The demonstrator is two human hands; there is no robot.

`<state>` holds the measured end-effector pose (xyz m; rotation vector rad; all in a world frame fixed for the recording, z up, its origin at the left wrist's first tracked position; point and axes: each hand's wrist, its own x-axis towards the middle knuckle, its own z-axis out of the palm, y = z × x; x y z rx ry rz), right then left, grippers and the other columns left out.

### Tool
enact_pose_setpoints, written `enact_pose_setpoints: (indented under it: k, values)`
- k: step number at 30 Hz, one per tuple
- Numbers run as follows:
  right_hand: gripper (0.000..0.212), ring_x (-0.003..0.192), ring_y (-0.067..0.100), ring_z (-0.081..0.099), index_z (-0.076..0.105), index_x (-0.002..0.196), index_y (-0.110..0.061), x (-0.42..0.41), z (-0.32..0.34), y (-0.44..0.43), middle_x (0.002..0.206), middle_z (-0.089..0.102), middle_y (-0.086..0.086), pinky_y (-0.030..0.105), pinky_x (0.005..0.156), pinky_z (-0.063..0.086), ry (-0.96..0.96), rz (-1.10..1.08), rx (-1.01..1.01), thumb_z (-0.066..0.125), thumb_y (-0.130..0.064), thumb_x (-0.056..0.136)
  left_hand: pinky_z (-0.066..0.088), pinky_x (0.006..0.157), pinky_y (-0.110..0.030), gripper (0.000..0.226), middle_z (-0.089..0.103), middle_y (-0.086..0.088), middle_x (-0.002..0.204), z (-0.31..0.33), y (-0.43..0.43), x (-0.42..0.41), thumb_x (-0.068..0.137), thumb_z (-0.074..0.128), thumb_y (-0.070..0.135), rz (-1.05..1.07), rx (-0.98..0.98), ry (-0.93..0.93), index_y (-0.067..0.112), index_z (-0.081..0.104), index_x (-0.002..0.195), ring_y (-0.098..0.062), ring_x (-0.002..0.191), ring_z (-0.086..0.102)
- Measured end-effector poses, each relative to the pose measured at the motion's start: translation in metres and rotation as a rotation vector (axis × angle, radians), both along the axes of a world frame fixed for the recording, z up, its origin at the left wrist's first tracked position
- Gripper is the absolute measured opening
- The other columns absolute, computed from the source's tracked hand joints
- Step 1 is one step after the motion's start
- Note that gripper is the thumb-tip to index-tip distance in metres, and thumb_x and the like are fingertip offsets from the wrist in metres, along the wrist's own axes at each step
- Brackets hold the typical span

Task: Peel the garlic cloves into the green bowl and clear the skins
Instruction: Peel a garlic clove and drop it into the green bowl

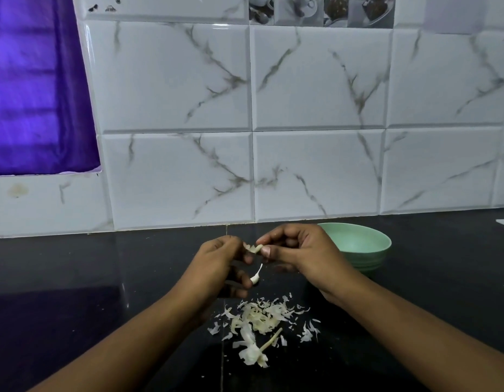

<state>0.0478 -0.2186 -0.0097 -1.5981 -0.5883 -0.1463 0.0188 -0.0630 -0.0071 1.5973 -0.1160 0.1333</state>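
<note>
Small pale garlic clove [253, 248] held above the glossy black counter [103, 278].
My left hand [216, 261] and right hand [298, 250] pinch it with curled fingers; the round pale-green bowl [358, 244] sits just behind the right, papery white skins [262, 318] heaped nearer me.

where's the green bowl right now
In the head view the green bowl sits on the black counter, right of centre by the tiled wall, just behind the right hand, which hides its left rim.

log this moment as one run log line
step: peeling | left hand: pinches garlic clove | right hand: pinches same clove | green bowl: behind right hand | skins: piled on counter, uncleared
</note>
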Motion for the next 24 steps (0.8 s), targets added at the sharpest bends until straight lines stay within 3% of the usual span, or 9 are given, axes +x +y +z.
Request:
enact_pose_setpoints:
  k: [3, 7, 12, 14, 18, 24]
  values:
    - [0.011, 0.071, 0.008, 0.066, 0.07, 0.083, -0.012, 0.0, 0.001, -0.002, 0.077, 0.073, -0.001, 0.027, 0.065, 0.055, 0.081, 0.023, 0.013, 0.071, -0.002, 0.078, 0.04, 0.04, -0.024, 0.024, 0.06, -0.006, 0.074, 0.003, 0.002, -0.001, 0.096, 0.036, 0.018, 0.008, 0.057, 0.017, 0.008, 0.053, 0.083, -0.018, 0.043, 0.051]
    - [0.009, 0.067, 0.01, 0.066, 0.07, 0.084, -0.01, 0.001, 0.004, -0.006, 0.078, 0.072, 0.001, 0.03, 0.066, 0.057, 0.157, 0.061, 0.008, 0.07, -0.003, 0.079, 0.039, 0.041, -0.022, 0.032, 0.064, 0.002, 0.063, 0.002, 0.01, 0.0, 0.1, 0.037, 0.02, -0.042, 0.359, -0.058, 0.006, 0.054, 0.077, -0.017, 0.043, 0.053]
    - [0.006, 0.062, 0.014, 0.065, 0.069, 0.085, -0.008, 0.006, 0.008, -0.014, 0.075, 0.071, 0.006, 0.028, 0.066, 0.056, 0.213, 0.064, -0.039, 0.069, -0.005, 0.08, 0.046, 0.046, -0.022, 0.025, 0.07, 0.003, 0.063, 0.002, 0.016, 0.002, 0.084, 0.07, 0.033, -0.037, 0.637, -0.181, 0.014, 0.067, 0.066, -0.011, 0.052, 0.064]
    - [0.005, 0.062, 0.013, 0.065, 0.069, 0.085, -0.007, 0.007, 0.009, -0.016, 0.076, 0.071, 0.006, 0.028, 0.066, 0.056, 0.241, 0.075, -0.042, 0.069, -0.005, 0.08, 0.048, 0.047, -0.023, 0.014, 0.071, 0.005, 0.067, 0.002, 0.019, 0.004, 0.076, 0.079, 0.025, -0.012, 0.653, -0.203, 0.017, 0.068, 0.071, -0.01, 0.055, 0.066]
    - [0.007, 0.063, 0.012, 0.065, 0.068, 0.085, -0.008, 0.008, 0.008, -0.017, 0.08, 0.07, 0.006, 0.031, 0.065, 0.058, 0.288, 0.099, -0.05, 0.069, -0.004, 0.08, 0.047, 0.046, -0.022, 0.014, 0.07, 0.003, 0.068, 0.003, 0.02, 0.007, 0.073, 0.081, 0.014, 0.03, 0.627, -0.246, 0.017, 0.067, 0.073, -0.009, 0.053, 0.066]
    - [0.005, 0.06, 0.01, 0.063, 0.068, 0.083, -0.01, 0.01, 0.01, -0.018, 0.069, 0.066, 0.0, 0.029, 0.059, 0.058, 0.299, 0.088, -0.039, 0.068, -0.005, 0.081, 0.044, 0.047, -0.02, 0.032, 0.07, -0.001, 0.059, 0.005, 0.021, 0.002, 0.061, 0.083, 0.04, 0.008, 0.639, -0.289, 0.012, 0.067, 0.065, -0.011, 0.049, 0.064]
